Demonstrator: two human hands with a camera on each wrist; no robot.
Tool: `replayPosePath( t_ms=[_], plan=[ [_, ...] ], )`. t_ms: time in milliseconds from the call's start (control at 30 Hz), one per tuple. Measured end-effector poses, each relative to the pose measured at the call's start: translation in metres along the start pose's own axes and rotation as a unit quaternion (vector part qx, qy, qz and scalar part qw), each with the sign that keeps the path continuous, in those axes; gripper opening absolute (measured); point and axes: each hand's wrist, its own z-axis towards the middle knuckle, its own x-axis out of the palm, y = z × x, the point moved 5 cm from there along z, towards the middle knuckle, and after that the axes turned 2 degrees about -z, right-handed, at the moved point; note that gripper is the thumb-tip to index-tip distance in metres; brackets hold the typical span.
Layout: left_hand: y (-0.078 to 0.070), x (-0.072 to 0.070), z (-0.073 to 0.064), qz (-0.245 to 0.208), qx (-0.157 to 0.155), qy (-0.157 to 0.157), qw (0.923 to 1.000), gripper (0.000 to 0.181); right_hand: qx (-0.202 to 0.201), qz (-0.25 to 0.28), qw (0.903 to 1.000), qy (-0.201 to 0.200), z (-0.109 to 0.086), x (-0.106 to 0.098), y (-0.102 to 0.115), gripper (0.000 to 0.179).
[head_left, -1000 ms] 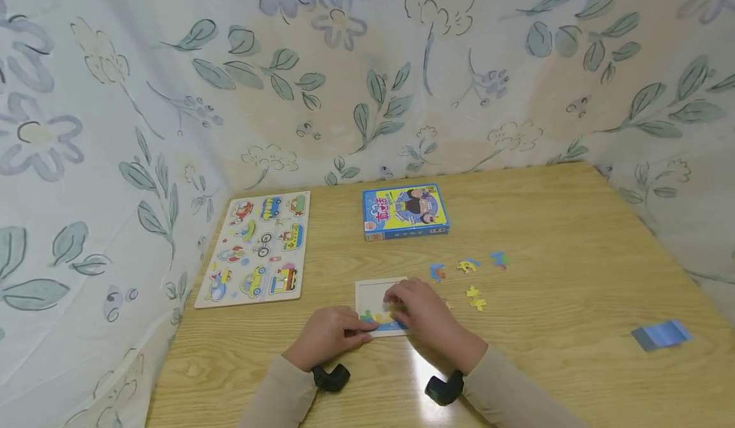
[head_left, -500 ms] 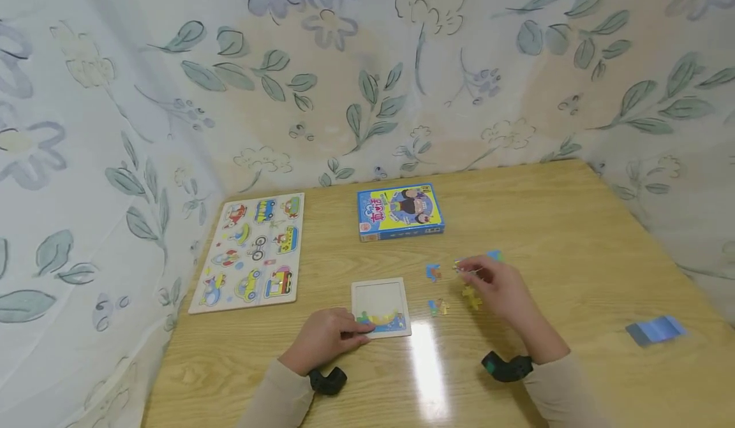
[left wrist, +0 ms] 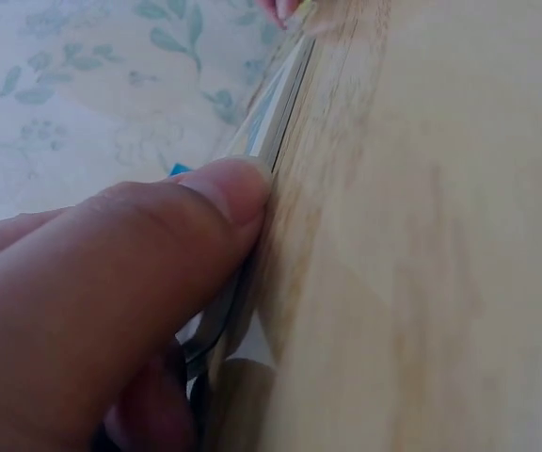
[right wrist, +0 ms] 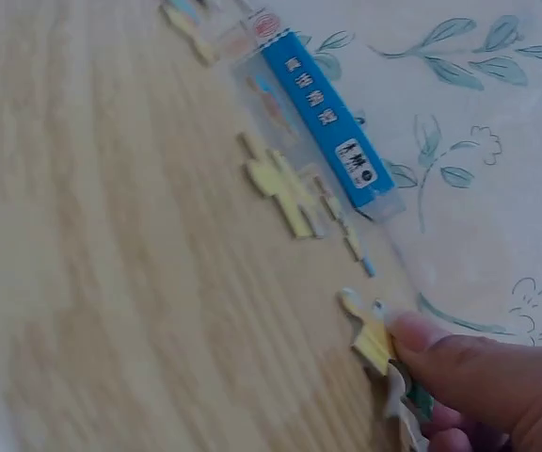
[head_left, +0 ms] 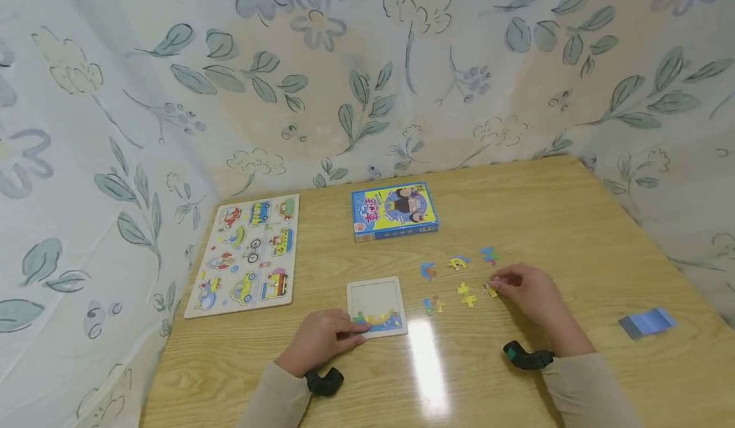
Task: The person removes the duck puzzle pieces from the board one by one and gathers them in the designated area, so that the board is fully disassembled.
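Note:
My left hand holds the near left corner of a square puzzle tray, its thumb against the near edge. Joined blue, green and yellow pieces fill the tray's near strip; the rest of its base is bare. Right of the tray, my right hand pinches a small yellow puzzle piece low over the table. Loose pieces lie beside it: a yellow one, a yellow-and-blue one, a blue-and-green one, a blue-and-brown one and a blue-and-tan one.
A vehicle puzzle board lies at the left of the wooden table. Behind the tray lies a blue-and-yellow box. A folded blue card is at the far right. Floral cloth hangs along the back and sides.
My right hand has left the tray and moved right to the loose pieces, then farther right and slightly nearer. My left hand stays at the tray's corner. The head view has shifted slightly.

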Motion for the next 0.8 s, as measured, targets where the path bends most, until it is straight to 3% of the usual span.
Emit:
replayPosePath(
  t_ms=[333,400,500,567,667,800],
  plan=[
    [-0.004,-0.001,0.002,0.0,0.007,-0.009,0.9999,0.023,0.006,-0.033,0.9991,-0.024,0.0,0.0,0.006,0.02],
    [-0.003,-0.002,0.002,0.007,-0.002,-0.012,0.9999,0.033,-0.015,-0.035,0.9983,-0.044,-0.003,0.002,0.021,0.015],
    [0.0,-0.006,0.003,0.025,-0.018,-0.029,0.9991,0.058,-0.073,-0.013,0.996,-0.051,-0.007,0.016,0.061,0.006],
    [0.003,-0.009,0.003,0.037,-0.033,-0.038,0.998,0.076,-0.123,0.014,0.992,-0.02,-0.011,0.037,0.095,0.006],
    [0.01,-0.01,0.002,0.051,-0.057,-0.034,0.9965,0.094,-0.184,0.051,0.9796,0.063,-0.015,0.076,0.144,0.013],
    [0.018,-0.006,0.001,0.054,-0.102,0.0,0.9933,0.105,-0.233,0.019,0.9613,0.146,-0.014,0.124,0.186,0.023]
  ],
)
